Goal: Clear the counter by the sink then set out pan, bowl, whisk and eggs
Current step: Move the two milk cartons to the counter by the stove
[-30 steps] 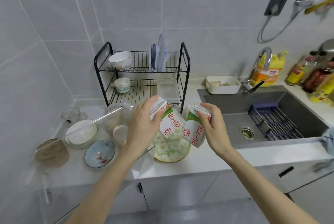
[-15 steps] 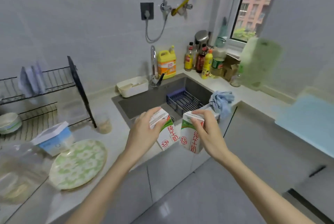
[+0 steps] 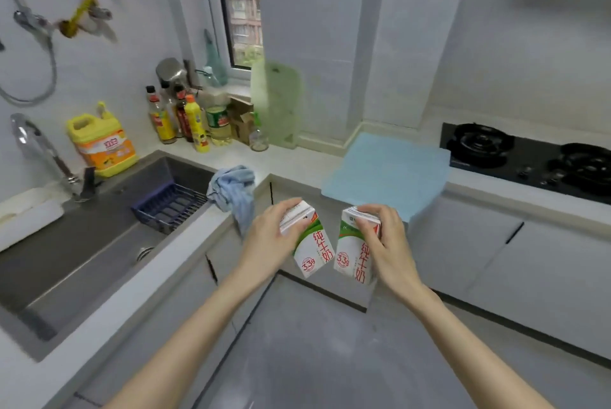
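Observation:
I hold two small white-and-green milk cartons with red lettering in mid-air, in front of the counter corner. My left hand (image 3: 269,236) grips the top of the left carton (image 3: 312,251). My right hand (image 3: 385,243) grips the top of the right carton (image 3: 355,255). Both cartons hang tilted, close together but apart, over the floor. A blue mat (image 3: 386,174) lies on the counter just beyond them. No pan, bowl, whisk or eggs are in view.
The sink (image 3: 82,243) with a blue rack (image 3: 168,207) lies at left, a blue cloth (image 3: 233,190) on its corner. A yellow detergent jug (image 3: 102,144), bottles (image 3: 185,121) and a green cutting board (image 3: 276,104) stand at the back. A black gas hob (image 3: 529,157) is at right.
My view has swung right, from the dish rack past the sink to the counter corner and hob. Both hands carried the milk cartons along, still gripping their tops.

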The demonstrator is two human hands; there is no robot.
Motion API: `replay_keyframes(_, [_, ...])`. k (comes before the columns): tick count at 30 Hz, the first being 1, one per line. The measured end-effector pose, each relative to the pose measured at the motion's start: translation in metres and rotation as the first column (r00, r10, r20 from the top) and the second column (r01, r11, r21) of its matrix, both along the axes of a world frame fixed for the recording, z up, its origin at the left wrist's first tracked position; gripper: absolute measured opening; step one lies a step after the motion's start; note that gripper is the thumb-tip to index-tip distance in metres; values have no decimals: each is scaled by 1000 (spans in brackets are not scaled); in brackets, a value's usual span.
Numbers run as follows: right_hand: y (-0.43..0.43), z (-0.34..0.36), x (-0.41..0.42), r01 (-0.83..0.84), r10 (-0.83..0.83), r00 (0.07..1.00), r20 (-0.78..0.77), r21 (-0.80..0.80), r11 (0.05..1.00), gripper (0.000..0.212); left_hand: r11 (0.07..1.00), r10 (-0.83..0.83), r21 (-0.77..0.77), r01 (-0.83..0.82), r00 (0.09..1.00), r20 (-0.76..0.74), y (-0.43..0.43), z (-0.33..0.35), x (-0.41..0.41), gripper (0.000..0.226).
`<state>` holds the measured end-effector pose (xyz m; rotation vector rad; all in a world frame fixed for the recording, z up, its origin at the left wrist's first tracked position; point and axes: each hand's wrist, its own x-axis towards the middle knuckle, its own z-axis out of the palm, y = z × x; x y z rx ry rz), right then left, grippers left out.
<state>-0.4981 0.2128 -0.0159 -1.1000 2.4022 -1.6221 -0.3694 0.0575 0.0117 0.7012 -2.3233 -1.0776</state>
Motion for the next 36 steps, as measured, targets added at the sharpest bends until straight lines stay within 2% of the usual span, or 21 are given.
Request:
replay_keyframes(6, [72,-4,-73,246,-246,969,-8,-6,969,12,970,-241,25,241,971,-4,47,-4,-115,42])
replay_keyframes(11, [128,-2,-138,438,-438,899,-7,-14,899,9,902,-431,-9,431,902,13,93,-5,-217,39])
replay_keyframes(14, [158,-2,-173,527,-527,850,6,5,850,11,846,-532,-32,533,846,26,117,-3,-275,36])
replay_keyframes(20, [219,6,-254,726,-726,688,11,25,688,12,672,-739,-54,738,674,17,178,8,-400,34])
replay_keyframes(30, [316,13,-342,881,-881,470,-43,71,467,17,434,-900,-31,900,435,30,291,12,-545,33])
replay_keyframes(36, [384,5,-398,918,-919,392,-43,82,388,19,394,-917,-40,918,395,47,364,-1,-617,37])
